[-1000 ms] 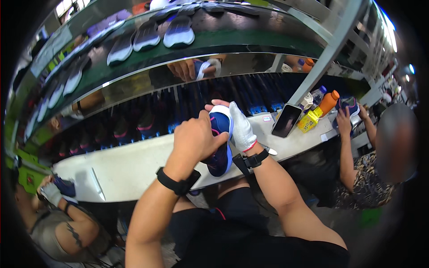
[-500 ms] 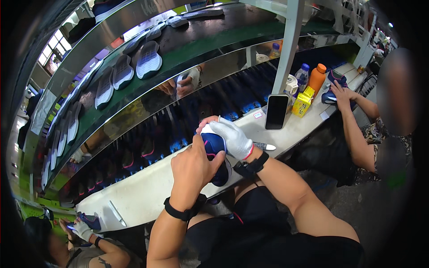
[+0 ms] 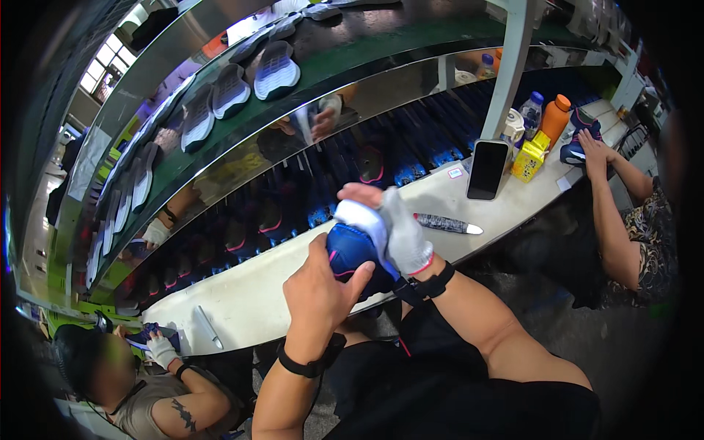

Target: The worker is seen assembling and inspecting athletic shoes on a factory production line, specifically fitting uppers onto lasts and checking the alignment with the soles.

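A dark blue shoe upper (image 3: pixel 350 253) with pink trim is held above the bench, toe pointing up. My bare left hand (image 3: pixel 320 282) is closed round its left side, thumb and fingers spread across the upper. A white sole (image 3: pixel 364 220) lies along the shoe's toe and right side. My right hand (image 3: pixel 403 233), in a white glove with bare fingertips, is wrapped over that sole from the right and presses against it. The shoe's heel end is partly hidden by my hands. Just right of my right hand lies a tool with a dark wrapped handle and pale blade (image 3: pixel 449 224).
The white bench (image 3: pixel 249 293) borders a lower conveyor of dark shoes (image 3: pixel 271 216). Several soles (image 3: pixel 277 70) rest on the green upper belt. Beside a metal post stand a phone (image 3: pixel 488 170), yellow carton (image 3: pixel 531 156) and orange bottle (image 3: pixel 555 121). Co-workers handle shoes at both sides.
The shoe has tilted in my hands, showing more of the white sole. My right hand has turned more upright along it. The whole view has shifted slightly.
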The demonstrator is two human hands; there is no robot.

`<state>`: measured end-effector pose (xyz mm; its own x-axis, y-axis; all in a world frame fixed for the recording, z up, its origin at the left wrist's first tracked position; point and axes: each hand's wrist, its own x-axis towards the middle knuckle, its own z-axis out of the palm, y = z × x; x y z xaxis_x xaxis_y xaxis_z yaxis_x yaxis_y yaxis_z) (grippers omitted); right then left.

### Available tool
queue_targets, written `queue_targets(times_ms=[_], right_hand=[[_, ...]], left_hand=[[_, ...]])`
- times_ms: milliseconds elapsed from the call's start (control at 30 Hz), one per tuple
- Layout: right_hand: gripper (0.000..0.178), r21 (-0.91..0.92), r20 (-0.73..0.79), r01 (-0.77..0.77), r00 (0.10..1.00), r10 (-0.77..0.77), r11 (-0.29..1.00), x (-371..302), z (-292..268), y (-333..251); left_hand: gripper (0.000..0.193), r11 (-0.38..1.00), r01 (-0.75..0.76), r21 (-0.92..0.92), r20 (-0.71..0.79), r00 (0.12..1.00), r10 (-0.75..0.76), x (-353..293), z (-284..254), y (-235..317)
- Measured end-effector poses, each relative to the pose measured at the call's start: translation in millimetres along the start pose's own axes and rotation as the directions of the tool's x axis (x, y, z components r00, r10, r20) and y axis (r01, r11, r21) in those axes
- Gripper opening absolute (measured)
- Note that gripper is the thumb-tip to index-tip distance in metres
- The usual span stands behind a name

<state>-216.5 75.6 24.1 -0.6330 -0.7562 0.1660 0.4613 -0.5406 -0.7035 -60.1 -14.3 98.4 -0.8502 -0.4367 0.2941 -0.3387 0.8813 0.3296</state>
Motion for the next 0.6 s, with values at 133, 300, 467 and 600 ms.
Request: queue_targets(times_ms=[133,300,467,600], right_hand=[[0.061,-0.301,-0.037,0.235,0.966,-0.258,0.924,-30.5,-19.9,0.5],[0.093,-0.542,0.026,0.139,0.988,-0.149,0.829,-64.2,-32.1,33.9],[0.108,-0.427,0.014,0.033,0.999,-0.030,0.904,-51.7,-36.3,18.5],[0.122,-0.723,-0.026,-0.080,0.996,0.089,0.686,-57.0,-16.4,4.2]], left_hand=[[0.081,0.999,0.046,0.021,0.018,0.999,-0.046,6.7,-4.0,9.9],[0.076,0.998,0.039,0.044,0.001,0.999,-0.039,22.9,2.4,15.7],[0.070,0.996,0.052,0.073,0.044,0.998,-0.055,26.3,1.2,24.6],[0.067,0.992,0.088,0.092,0.049,0.994,-0.093,36.3,-2.8,18.8]])
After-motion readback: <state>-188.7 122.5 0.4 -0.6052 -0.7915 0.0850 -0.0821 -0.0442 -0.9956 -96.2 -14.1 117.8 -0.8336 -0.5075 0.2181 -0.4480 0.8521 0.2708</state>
